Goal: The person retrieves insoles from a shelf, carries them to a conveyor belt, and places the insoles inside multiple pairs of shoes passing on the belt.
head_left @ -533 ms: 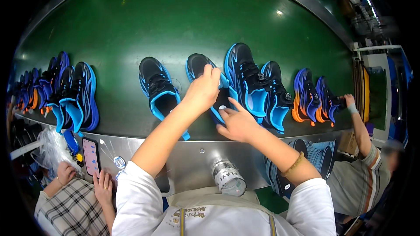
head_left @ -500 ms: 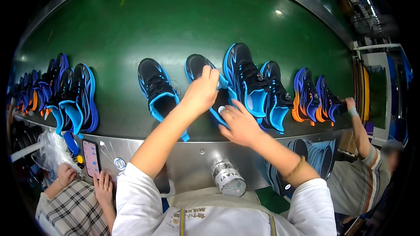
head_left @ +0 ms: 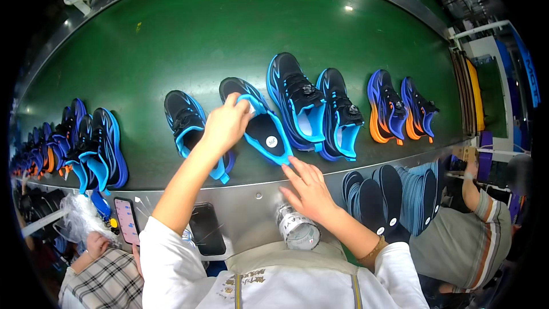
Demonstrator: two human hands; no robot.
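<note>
Left hand, pinched, is gripping shoe by tongue; right hand, spread, empty, is touching heel; insoles are lying at shoe's four o'clock

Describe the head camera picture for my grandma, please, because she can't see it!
The left hand holds a black-and-blue shoe by the front of its opening, while the right hand is at its heel. More shoes stand on either side on a green surface. Nearer are dark insoles and a clear bottle.
</note>
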